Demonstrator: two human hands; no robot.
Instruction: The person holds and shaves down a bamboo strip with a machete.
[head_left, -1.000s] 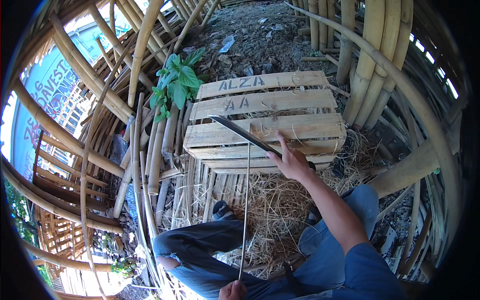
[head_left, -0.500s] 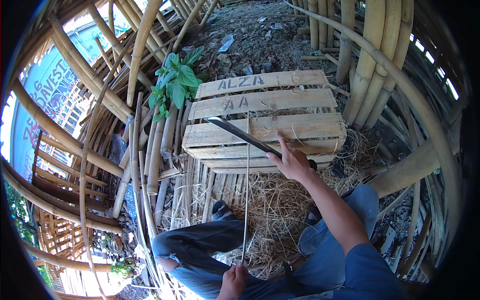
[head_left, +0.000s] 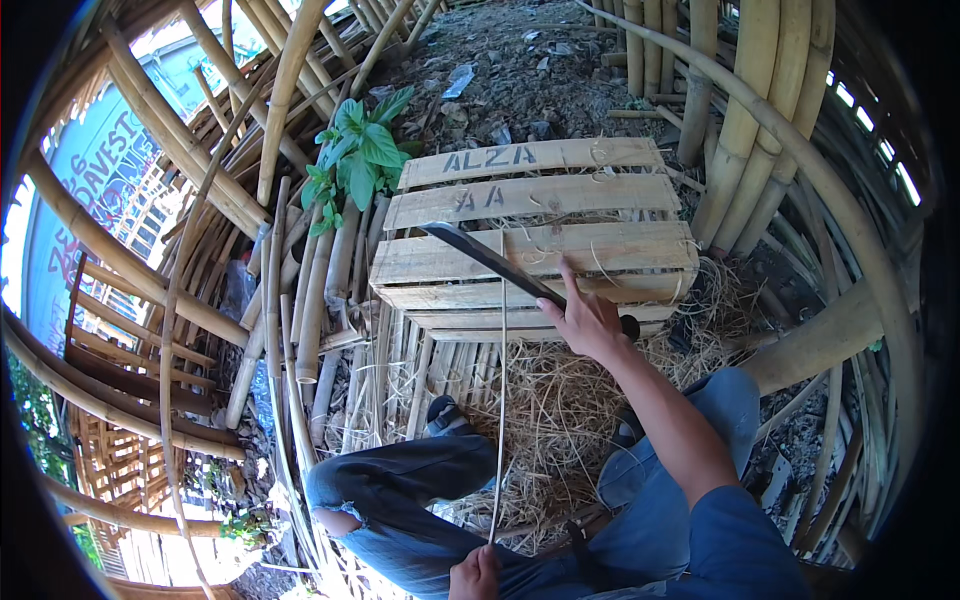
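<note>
My right hand [head_left: 585, 318] is closed round the dark handle of a machete [head_left: 485, 255], its index finger stretched out. The long blade slants up and left over a slatted wooden crate [head_left: 540, 247]. Low in the view, my left hand [head_left: 475, 574] grips the near end of a thin bamboo strip [head_left: 500, 420]. That strip runs away from me between my knees and meets the blade above the crate's near edge. Whether blade and strip touch, I cannot tell.
Thin straw-like shavings [head_left: 560, 400] cover the ground between my feet. Stacked bamboo poles [head_left: 325, 290] and a leafy green plant [head_left: 360, 155] stand left of the crate. Thick upright bamboo posts [head_left: 750, 120] rise on the right. A thick log [head_left: 810, 335] lies near my right knee.
My left hand has drawn slightly toward me with the bamboo strip, and less of the strip shows beyond the blade. My right hand holds the machete nearly where it was. The view has shifted slightly.
</note>
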